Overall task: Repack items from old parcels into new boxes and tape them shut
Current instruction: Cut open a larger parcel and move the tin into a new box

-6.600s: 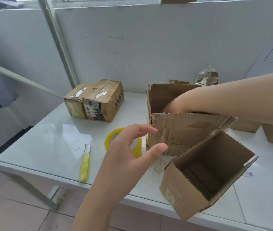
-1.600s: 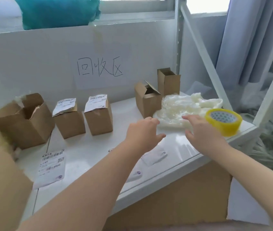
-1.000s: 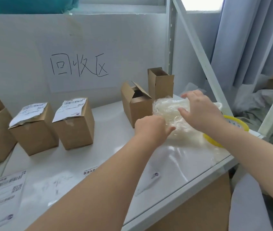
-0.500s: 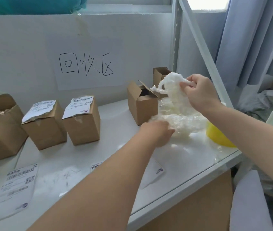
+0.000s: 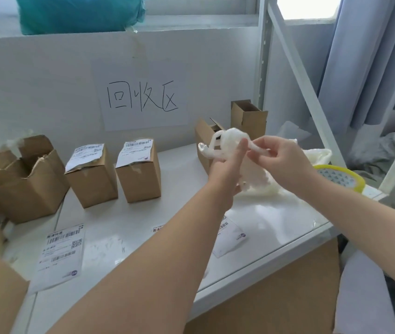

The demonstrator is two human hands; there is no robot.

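White plastic wrap [image 5: 230, 139], bunched and twisted, is held above the right end of the tabletop [image 5: 131, 218], in front of two open cardboard boxes [image 5: 249, 116]. The left hand [image 5: 225, 165] grips the bunch. The right hand [image 5: 283, 162] pinches a twisted strand of it. The wrap's lower part trails onto the surface. A yellow tape roll [image 5: 338, 179] lies just right of it. Two labelled boxes [image 5: 138, 174] stand well to the left.
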